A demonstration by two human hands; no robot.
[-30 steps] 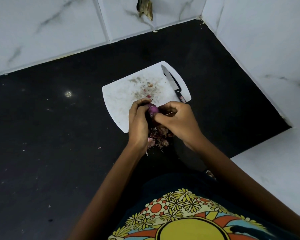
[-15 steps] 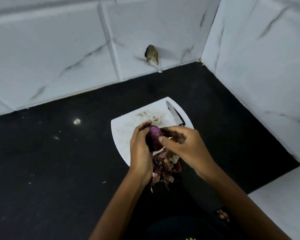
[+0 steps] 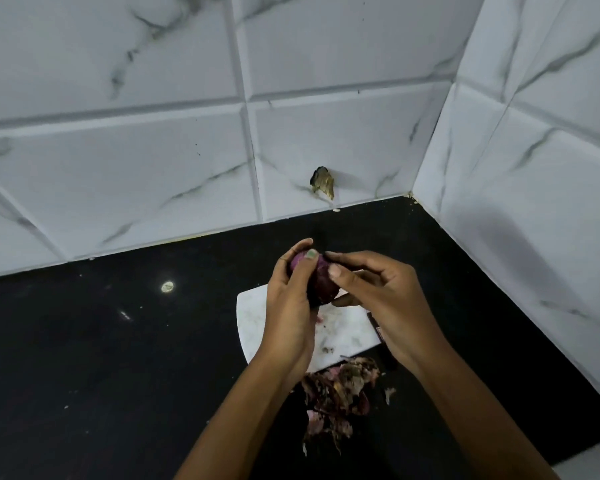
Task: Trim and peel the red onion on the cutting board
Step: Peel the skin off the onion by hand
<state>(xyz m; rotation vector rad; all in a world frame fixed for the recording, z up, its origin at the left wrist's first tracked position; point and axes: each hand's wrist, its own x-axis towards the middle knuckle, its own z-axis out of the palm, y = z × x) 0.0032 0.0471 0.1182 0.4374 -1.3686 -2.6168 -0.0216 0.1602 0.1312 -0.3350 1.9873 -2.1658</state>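
The red onion (image 3: 317,277), purple and shiny, is held up in the air above the white cutting board (image 3: 253,317). My left hand (image 3: 288,306) wraps around its left side, thumb across the top. My right hand (image 3: 378,299) pinches at the onion's right side with thumb and forefinger. Both hands hide most of the board. Only a bit of the knife's dark handle (image 3: 376,327) shows under my right hand.
A heap of dry onion peels (image 3: 336,393) lies on the black counter (image 3: 118,358) just in front of the board. White marble-look tiled walls (image 3: 153,150) close the back and right side, with a chipped hole (image 3: 323,183) low in the back wall.
Both hands have lifted the onion higher above the board. The view has tilted up, so more wall shows and the board sits lower in the picture.
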